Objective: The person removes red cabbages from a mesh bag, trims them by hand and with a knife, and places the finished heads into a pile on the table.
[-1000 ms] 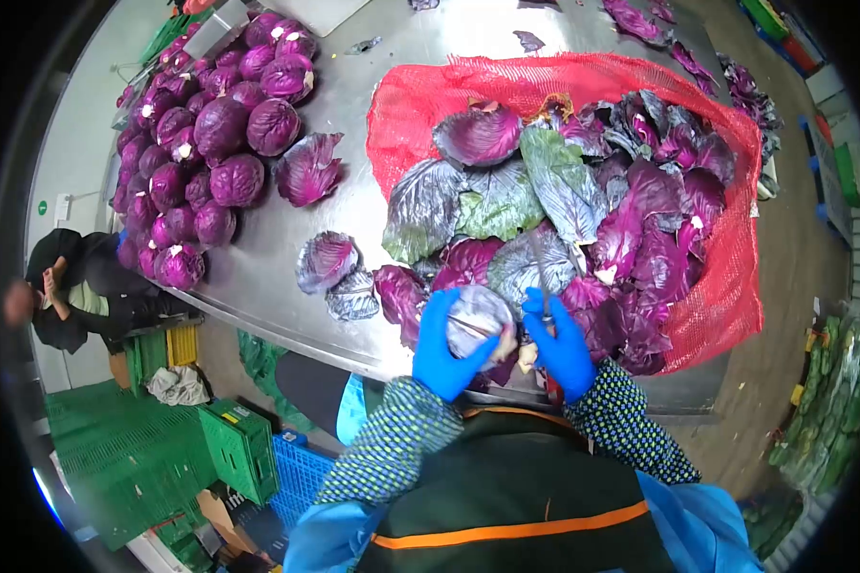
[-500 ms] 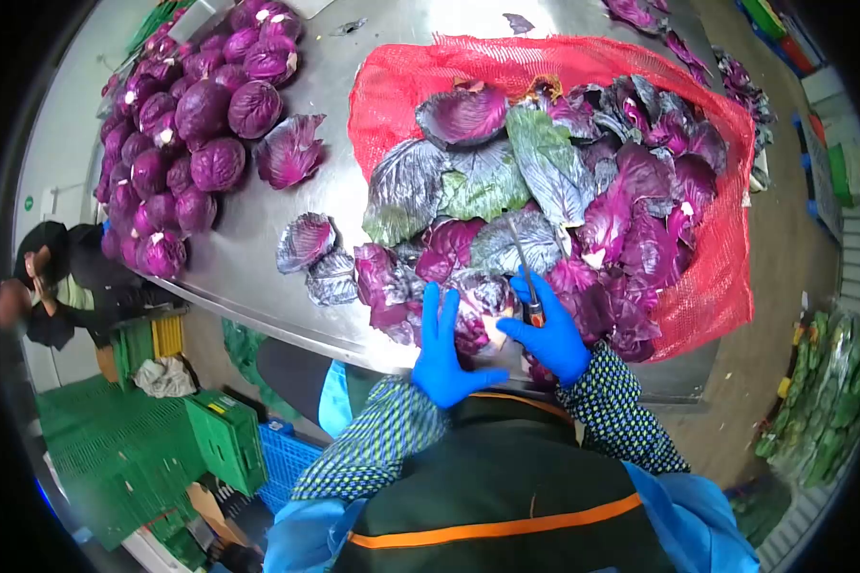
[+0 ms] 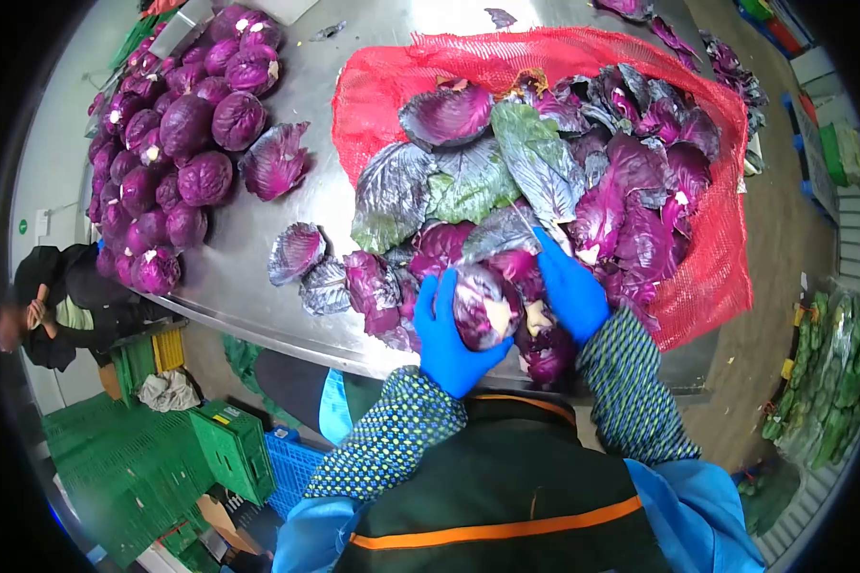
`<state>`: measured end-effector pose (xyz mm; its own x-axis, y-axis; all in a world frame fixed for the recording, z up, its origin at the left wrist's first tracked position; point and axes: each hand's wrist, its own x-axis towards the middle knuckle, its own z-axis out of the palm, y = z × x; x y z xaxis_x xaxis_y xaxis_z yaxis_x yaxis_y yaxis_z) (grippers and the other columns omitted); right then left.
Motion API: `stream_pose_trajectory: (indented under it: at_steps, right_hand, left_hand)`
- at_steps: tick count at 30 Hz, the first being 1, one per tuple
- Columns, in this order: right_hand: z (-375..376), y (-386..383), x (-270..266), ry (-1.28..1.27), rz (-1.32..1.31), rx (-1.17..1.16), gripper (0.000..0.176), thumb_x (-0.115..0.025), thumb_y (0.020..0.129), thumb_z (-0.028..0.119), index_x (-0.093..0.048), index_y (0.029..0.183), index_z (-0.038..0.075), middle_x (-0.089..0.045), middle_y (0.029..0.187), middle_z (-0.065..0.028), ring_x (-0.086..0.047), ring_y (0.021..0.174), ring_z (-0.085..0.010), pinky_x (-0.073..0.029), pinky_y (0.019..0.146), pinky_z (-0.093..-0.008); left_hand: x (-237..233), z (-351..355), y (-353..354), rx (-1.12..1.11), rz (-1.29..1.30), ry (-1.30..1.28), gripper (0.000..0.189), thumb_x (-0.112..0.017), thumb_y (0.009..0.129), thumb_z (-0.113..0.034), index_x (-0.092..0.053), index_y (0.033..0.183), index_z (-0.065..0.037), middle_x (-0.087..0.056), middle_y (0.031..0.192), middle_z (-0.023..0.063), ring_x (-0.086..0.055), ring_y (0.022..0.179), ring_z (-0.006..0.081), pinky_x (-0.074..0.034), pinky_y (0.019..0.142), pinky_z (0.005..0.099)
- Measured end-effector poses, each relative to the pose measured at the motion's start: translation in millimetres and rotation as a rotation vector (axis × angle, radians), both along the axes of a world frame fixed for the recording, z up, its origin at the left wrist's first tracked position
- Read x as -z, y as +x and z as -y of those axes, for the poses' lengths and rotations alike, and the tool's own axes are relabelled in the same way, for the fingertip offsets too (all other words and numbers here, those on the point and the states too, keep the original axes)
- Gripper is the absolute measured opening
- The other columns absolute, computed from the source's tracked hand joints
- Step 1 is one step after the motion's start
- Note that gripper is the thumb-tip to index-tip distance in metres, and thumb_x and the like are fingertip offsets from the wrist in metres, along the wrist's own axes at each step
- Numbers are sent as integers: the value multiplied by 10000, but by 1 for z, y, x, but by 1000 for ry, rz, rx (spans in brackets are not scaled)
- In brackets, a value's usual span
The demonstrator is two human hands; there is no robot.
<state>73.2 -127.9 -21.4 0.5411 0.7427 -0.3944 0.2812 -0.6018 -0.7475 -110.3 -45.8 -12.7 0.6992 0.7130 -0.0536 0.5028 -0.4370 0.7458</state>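
Note:
My left hand (image 3: 457, 349), in a blue glove, grips a red cabbage head (image 3: 476, 304) from its left side, thumb below and fingers above. The pale cut stem of this cabbage faces right. To its right, my right hand (image 3: 575, 291), also gloved, is closed round a knife (image 3: 524, 218); a thin blade shows beyond the fingertips, and the handle is hidden. Another cabbage (image 3: 548, 355) with a pale stem lies between my hands at the table edge. Loose purple and green leaves (image 3: 535, 162) are heaped on a red mesh bag (image 3: 382, 91).
Many whole cabbages (image 3: 186, 124) are piled at the left of the metal table (image 3: 330, 215). Single leaves (image 3: 275, 162) lie beside them. A person (image 3: 62, 306) is beyond the table's left edge. Green crates (image 3: 229, 449) and a blue crate (image 3: 291, 468) stand below.
My right hand has moved right and up, off the cabbage, with the knife. The cabbage in my left hand has turned and shows more of its stem. The other cabbage is now more visible.

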Motion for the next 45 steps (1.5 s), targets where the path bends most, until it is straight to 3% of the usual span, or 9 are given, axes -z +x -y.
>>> stream_pose_trajectory:
  at_steps: [5, 8, 9, 13, 19, 24, 28, 36, 45]
  right_hand:
    - [4, -31, 19, 219, -622, 177, 634, -646, 837, 264, -362, 1356, 35, -542, 1163, -168, -506, 1117, -249, -391, 955, -330]
    - [8, -34, 15, 431, -275, -46, 632, -654, 832, 269, -372, 1346, 34, -540, 1157, -172, -513, 1090, -219, -389, 955, -316]
    - [0, -36, 6, 593, 243, -198, 497, -643, 845, 193, -460, 1277, 27, -591, 888, -36, -537, 754, -88, -458, 654, -241]
    - [-9, -19, 8, 269, -194, 295, 251, -653, 830, 227, -622, 956, 13, -579, 680, -30, -540, 596, -113, -431, 547, -274]
    - [-18, 0, -29, 366, -33, -205, 242, -683, 787, 249, -648, 891, 33, -615, 734, -120, -558, 618, -148, -464, 588, -304]
    - [-70, 52, -58, 441, -424, 469, 313, -693, 806, 258, -607, 978, 10, -577, 708, -19, -539, 612, -98, -425, 528, -231]
    - [-56, 41, -62, 589, -37, 205, 460, -616, 856, 206, -437, 1223, -5, -488, 1153, -138, -484, 1080, -237, -379, 941, -342]
    - [63, -65, -16, 322, -110, 33, 419, -497, 904, 85, -460, 1322, 84, -580, 900, -118, -576, 779, -186, -468, 711, -290]
    - [50, -56, -19, 165, 107, -104, 437, -509, 874, 125, -486, 1305, 196, -537, 766, -123, -562, 675, -282, -461, 585, -363]
  left_hand:
    - [18, -2, -18, 19, 68, -1, 1122, -864, 527, -278, -192, 1379, 10, -275, 1337, 212, -293, 1248, 365, -268, 1050, 454]
    - [18, -4, -27, 50, 109, -90, 1128, -866, 524, -296, -196, 1380, 7, -280, 1338, 214, -295, 1250, 367, -272, 1049, 452]
    - [12, -2, -23, 50, 62, -49, 1124, -863, 525, -298, -202, 1392, -27, -267, 1342, 237, -288, 1250, 385, -281, 1040, 467]
    - [12, -8, -17, 76, 53, -17, 1092, -859, 517, -265, -234, 1383, -34, -258, 1348, 247, -285, 1251, 394, -280, 1041, 465]
    - [-8, -15, -45, 453, 63, 261, 822, -818, 573, -238, -430, 1287, -110, -399, 1279, 165, -323, 1241, 401, -331, 1001, 492]
    - [9, -10, -46, 566, 62, 504, 618, -749, 611, -244, -558, 1198, -243, -445, 1309, 82, -367, 1208, 392, -391, 921, 459]
    - [-19, -27, -9, 822, -211, 458, 786, -772, 554, -317, -482, 1284, -271, -398, 1338, 141, -387, 1176, 418, -393, 913, 481]
    - [9, -5, -2, -147, 171, -611, 1052, -841, 569, -353, -230, 1336, 28, -375, 1215, 273, -405, 1121, 371, -343, 972, 444]
    - [6, 0, 4, 56, -84, -72, 1112, -859, 519, -356, -251, 1392, -35, -266, 1286, 273, -337, 1167, 404, -334, 992, 466]
